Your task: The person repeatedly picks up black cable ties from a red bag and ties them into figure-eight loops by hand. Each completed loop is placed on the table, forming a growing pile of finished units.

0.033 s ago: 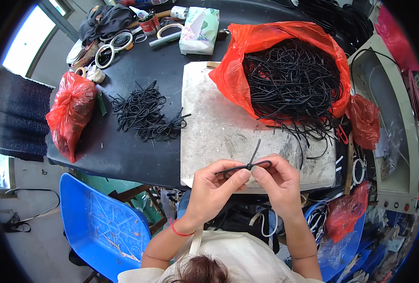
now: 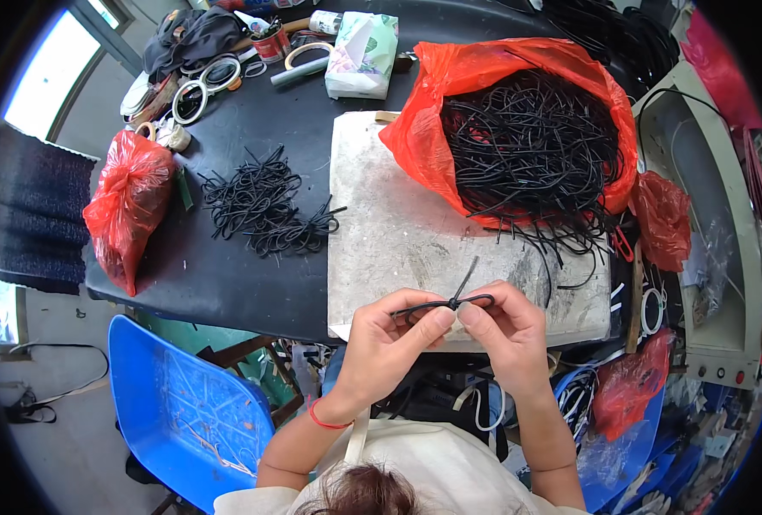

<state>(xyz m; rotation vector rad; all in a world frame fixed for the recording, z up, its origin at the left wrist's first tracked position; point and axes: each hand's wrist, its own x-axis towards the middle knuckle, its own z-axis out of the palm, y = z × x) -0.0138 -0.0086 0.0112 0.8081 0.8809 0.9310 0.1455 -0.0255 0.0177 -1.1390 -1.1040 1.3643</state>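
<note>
While both hands (image 2: 388, 343) (image 2: 515, 342) pinch, cord (image 2: 454, 303) shows knotted.

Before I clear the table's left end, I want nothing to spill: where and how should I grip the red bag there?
I would pinch the red bag at its gathered twist, coming from above: the plastic bunches narrow there and bulges nearer you. Its contents are unclear, so supporting it underneath seems wise.
</note>
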